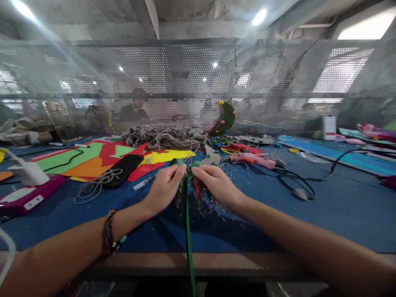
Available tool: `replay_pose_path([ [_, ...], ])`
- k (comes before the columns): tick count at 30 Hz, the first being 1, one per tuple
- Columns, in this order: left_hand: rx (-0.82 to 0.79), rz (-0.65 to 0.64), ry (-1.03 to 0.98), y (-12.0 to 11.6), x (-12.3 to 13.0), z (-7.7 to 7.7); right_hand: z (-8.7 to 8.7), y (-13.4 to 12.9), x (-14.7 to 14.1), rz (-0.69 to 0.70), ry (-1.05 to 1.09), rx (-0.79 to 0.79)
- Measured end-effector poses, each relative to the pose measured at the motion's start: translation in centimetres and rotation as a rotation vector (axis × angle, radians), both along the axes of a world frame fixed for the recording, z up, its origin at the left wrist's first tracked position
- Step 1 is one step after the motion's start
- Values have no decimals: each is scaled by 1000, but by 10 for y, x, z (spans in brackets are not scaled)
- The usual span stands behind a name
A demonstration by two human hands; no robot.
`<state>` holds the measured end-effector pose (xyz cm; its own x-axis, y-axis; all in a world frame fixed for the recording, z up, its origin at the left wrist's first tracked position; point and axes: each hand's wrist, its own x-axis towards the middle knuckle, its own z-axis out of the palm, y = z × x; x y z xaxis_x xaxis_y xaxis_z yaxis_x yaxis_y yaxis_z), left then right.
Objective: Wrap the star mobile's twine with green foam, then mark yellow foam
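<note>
My left hand (pixel 165 185) and my right hand (pixel 218 185) meet over the middle of the blue table, each closed in a pinch on a green strip (pixel 187 218). The strip's long tail hangs from between the fingertips down past the table's front edge. At the pinch the strip is looped or folded; the exact shape is too small to tell. Beneath my hands lie pale scraps and something brownish, partly hidden by my right fingers. A grey piece with green dots (pixel 212 155) rests just beyond my right fingertips.
Grey cord bundles (pixel 173 138) lie at the back. Coloured sheets (pixel 83 159), a black phone (pixel 125 169) and a purple power strip (pixel 46 194) are left. Right are a pink glue gun (pixel 260 161), black cable (pixel 291 187) and blue sheets (pixel 334 154). People sit behind the mesh screen (pixel 185 82).
</note>
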<state>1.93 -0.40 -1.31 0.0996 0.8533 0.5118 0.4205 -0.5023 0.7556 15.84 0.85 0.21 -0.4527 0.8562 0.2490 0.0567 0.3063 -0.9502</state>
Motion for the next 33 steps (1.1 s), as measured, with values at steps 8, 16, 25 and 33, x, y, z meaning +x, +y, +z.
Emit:
replay_pose_path([
  [8, -38, -98, 121, -1, 0, -2, -1, 1, 0, 30, -17, -24],
  [16, -26, -60, 40, -2, 2, -2, -2, 0, 0, 101, -30, -8],
  [25, -56, -110, 8, 0, 0, 0, -1, 1, 1, 0, 21, 4],
  [33, 18, -48, 106, -1, 0, -1, -2, 0, 1, 59, -17, -42],
])
